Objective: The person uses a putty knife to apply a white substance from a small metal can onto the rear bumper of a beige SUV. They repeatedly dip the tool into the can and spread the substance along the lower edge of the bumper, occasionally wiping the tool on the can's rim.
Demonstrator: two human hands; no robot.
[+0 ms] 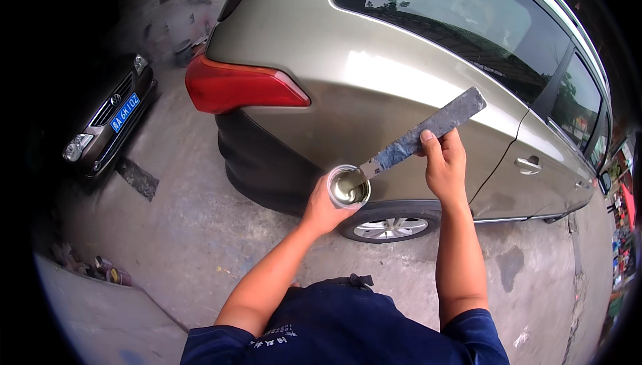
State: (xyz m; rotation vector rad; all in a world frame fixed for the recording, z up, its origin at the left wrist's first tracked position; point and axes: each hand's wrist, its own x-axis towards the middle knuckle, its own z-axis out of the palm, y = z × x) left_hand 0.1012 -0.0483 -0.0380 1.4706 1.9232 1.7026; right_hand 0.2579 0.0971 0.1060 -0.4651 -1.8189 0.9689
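Note:
My left hand (321, 208) is wrapped round a small round cup (367, 196), held up in front of me with its mouth facing upward. Inside it is glossy greenish-gold paint (346, 191). A long flat stirring stick (422, 136), grey and crusted with dark dried paint, slants down from the upper right. Its lower end dips into the cup and looks wet with paint. My right hand (447, 164) pinches this stick between thumb and fingers near its upper half. The fingers behind the cup are partly hidden.
A beige-gold car (301, 4) stands just beyond my hands, with its red tail light (244, 87) and rear wheel (391, 228) close by. Another dark car (110, 114) is at the far left. Cans (110, 270) lie on the concrete floor (200, 231) at lower left.

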